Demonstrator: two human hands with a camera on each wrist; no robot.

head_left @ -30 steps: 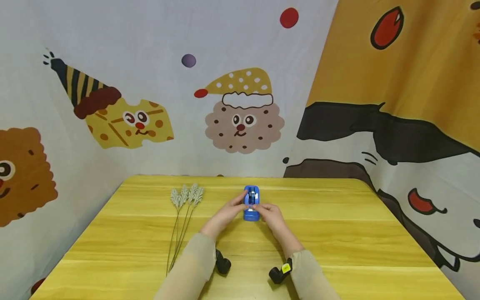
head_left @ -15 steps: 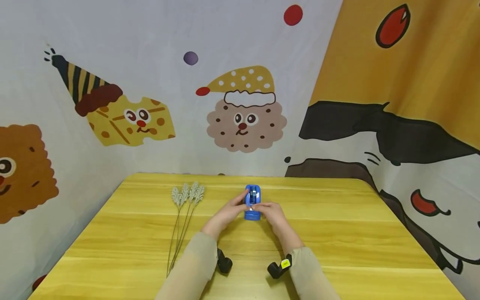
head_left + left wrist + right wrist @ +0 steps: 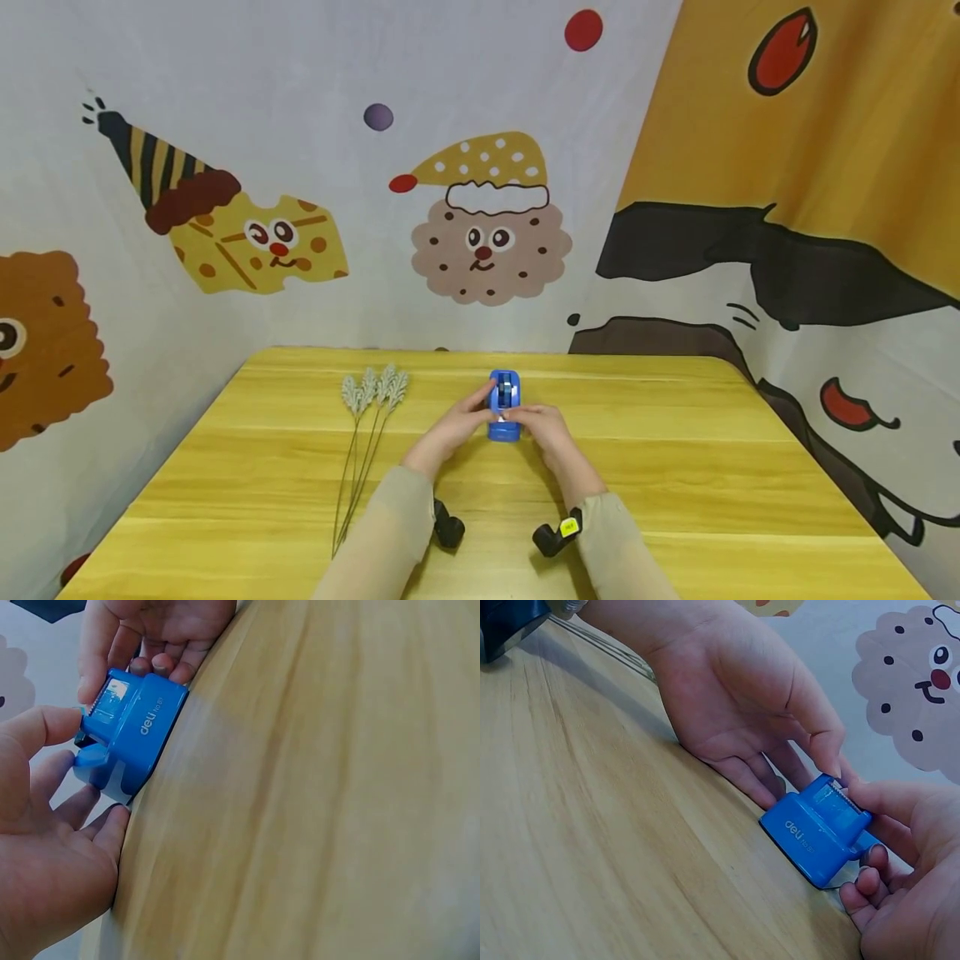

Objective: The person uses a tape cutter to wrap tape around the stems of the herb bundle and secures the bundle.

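Note:
A blue tape dispenser [image 3: 504,432] marked "deli" stands on the table, its roll end facing away and its toothed cutter end towards me. My left hand [image 3: 453,423] holds its left side, fingers along the body and thumb up at the cutter. From the other side my right hand [image 3: 547,429] grips it, with the thumb at the toothed edge and the other fingers curled low beside the body. In both wrist views the two thumbs come close together at the cutter of the dispenser [image 3: 817,832]. Whether a tape end lies between the fingertips is too small to tell.
Several dried grass-like stems with pale heads [image 3: 375,390] lie on the left of the wooden table [image 3: 675,467]. A black camera mount sits on each wrist. Behind the table's far edge hangs a cartoon-printed cloth [image 3: 315,167].
My right thumb and fingers have shifted slightly left, closer to the left thumb on the dispenser. The left hand and the dispenser stay in place; the head view shifts a little.

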